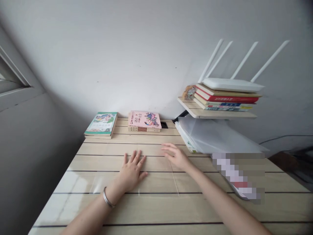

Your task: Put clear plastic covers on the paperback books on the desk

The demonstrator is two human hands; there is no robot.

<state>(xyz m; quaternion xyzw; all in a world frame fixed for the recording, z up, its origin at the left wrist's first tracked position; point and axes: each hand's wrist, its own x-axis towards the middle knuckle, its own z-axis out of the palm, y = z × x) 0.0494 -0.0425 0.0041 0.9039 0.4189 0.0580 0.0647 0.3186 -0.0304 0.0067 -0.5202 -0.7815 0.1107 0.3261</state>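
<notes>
A clear plastic sheet (157,182) lies on the striped wooden tabletop (171,209); reflections and thin lines mark its edges. On its middle rests my left hand (132,173), palm down with the fingers spread, a silver bangle around the wrist. My right hand (177,157) is at the sheet's right side, fingers stretched out toward the left and slightly blurred. Nothing shows in its grasp; whether it touches the sheet, I cannot tell.
Against the wall lie a pink-covered book stack (144,121) and green-edged books (100,124). At right, a raised shelf (202,112) carries books (230,98) and a white router (232,84). Below it are plastic-covered papers (215,133) and a pixelated item (234,178).
</notes>
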